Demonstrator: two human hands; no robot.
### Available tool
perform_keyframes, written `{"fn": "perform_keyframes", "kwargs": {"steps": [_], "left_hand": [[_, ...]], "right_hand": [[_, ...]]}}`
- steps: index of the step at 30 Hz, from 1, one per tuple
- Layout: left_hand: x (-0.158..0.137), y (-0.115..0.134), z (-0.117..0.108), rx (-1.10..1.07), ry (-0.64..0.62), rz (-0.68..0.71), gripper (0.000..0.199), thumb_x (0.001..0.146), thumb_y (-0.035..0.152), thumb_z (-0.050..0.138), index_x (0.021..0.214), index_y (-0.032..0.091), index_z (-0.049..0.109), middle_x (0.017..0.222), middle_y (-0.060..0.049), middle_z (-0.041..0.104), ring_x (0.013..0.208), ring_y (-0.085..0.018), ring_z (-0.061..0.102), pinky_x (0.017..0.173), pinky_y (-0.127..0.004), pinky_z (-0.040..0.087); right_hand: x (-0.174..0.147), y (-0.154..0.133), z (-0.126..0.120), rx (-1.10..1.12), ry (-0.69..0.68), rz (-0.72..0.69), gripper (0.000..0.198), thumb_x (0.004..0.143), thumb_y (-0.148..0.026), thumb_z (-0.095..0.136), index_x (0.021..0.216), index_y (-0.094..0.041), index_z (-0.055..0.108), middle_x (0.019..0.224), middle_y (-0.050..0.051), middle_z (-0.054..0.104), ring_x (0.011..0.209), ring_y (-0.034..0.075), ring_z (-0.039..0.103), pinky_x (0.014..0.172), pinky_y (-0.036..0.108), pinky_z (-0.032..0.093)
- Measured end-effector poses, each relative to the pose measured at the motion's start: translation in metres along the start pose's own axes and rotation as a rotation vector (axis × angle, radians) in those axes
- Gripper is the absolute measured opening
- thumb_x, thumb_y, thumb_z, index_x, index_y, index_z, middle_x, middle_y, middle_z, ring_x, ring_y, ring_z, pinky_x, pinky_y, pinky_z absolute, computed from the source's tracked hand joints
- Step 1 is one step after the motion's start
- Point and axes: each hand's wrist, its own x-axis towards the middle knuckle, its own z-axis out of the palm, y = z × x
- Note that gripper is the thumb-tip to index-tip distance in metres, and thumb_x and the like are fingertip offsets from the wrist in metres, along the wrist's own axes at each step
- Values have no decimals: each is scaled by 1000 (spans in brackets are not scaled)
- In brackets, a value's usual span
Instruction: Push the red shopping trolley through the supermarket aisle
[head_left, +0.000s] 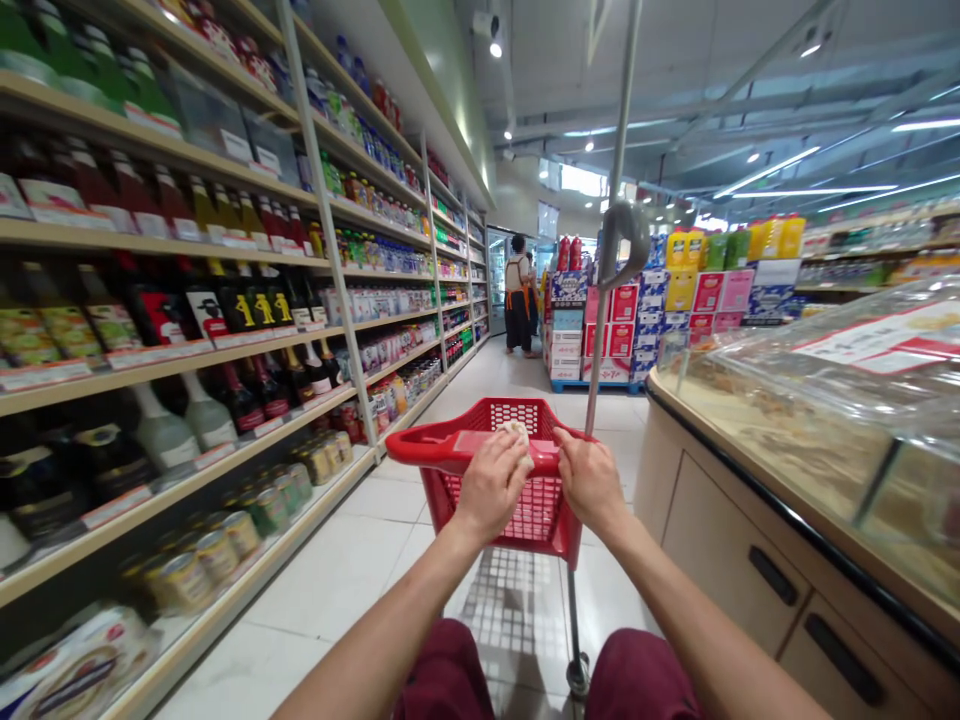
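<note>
A small red plastic shopping cart (495,520) stands in front of my knees, its handle (427,447) towards me. My left hand (491,488) is closed over a crumpled whitish cloth or tissue (516,432) and presses it on the middle of the handle. My right hand (591,478) is wrapped around the handle's right end. Beside that hand rises a thin grey pole (595,375) with a grey hooked loop (624,240) at its upper part. The cart's mesh basket looks bare where I can see in; my hands hide part of it.
Shelves (172,370) of bottles and cans line the left side. To the right is a wooden counter (720,520) with clear covers. Stacked drink cartons (607,330) stand on a blue pallet ahead. A person (517,295) stands farther down the aisle on the tiled floor (360,530).
</note>
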Motion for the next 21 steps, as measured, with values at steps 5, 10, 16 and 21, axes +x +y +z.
{"fn": "perform_keyframes", "kwargs": {"steps": [5,10,16,21], "left_hand": [[-15,-44,-24,104,44,-70,25,80,22,40,99,16,55,108,-9,58,108,-20,48,96,-41,39],[0,-23,-3,130,41,-104,34,81,22,38,113,14,46,114,-10,54,110,-19,46,96,-39,38],[9,-20,7,116,-34,-39,30,83,26,37,107,16,51,117,-10,52,112,-19,44,98,-37,36],[2,-38,-3,172,95,-242,29,83,24,34,105,15,52,111,-11,55,108,-20,47,95,-40,38]], "right_hand": [[-2,5,-2,30,-15,7,33,85,-22,34,112,-13,52,85,7,64,81,18,56,78,32,34],[1,1,2,-23,-25,13,34,83,-18,35,111,-15,53,84,7,64,80,20,54,79,34,32],[2,3,-4,70,-34,27,37,84,-19,31,115,-12,50,81,8,63,78,19,55,76,32,36],[-6,4,-2,126,84,27,36,83,-17,31,113,-13,50,77,7,62,77,19,54,79,36,35]]}}
